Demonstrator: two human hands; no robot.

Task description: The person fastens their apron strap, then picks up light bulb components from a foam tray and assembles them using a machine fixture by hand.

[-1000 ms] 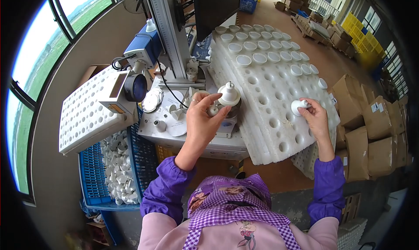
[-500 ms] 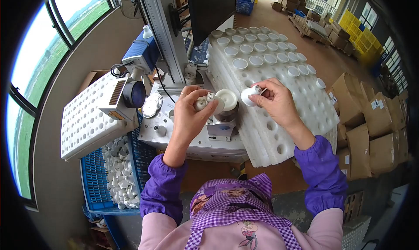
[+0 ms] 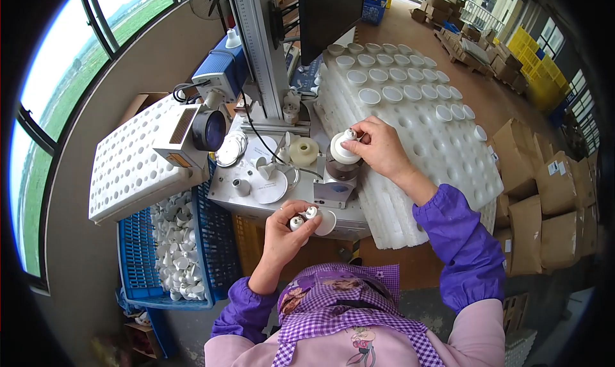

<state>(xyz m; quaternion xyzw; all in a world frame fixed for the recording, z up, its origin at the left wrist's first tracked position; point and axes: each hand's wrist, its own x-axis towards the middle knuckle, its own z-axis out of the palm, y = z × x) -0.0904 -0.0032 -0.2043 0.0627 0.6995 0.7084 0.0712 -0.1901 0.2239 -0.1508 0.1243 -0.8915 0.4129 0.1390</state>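
My right hand (image 3: 384, 150) grips a white spotlight bulb (image 3: 341, 152) by its pin base. Its wide end faces down over a round metal holder (image 3: 341, 171) on the machine's base; whether it touches the seat is hidden. Lower and to the left, my left hand (image 3: 282, 236) is closed around several white spotlight bulbs (image 3: 327, 222), their pin bases showing between the fingers. Beside the holder is a cream-coloured ring (image 3: 303, 152). Rows of bulbs (image 3: 392, 94) stand wide end up in a holed white foam tray (image 3: 448, 165) at the right.
Under a box-shaped machine head with a dark lens (image 3: 209, 131), a grey work surface (image 3: 224, 191) carries loose white parts. A blue basket (image 3: 218, 258) full of white bulbs is at the left, below another foam tray (image 3: 138, 165). Cardboard boxes (image 3: 557, 194) stand far right.
My right hand has moved left from the foam tray, bringing its bulb over the round holder. My left hand has drawn down and away from the holder, still gripping its bulbs.
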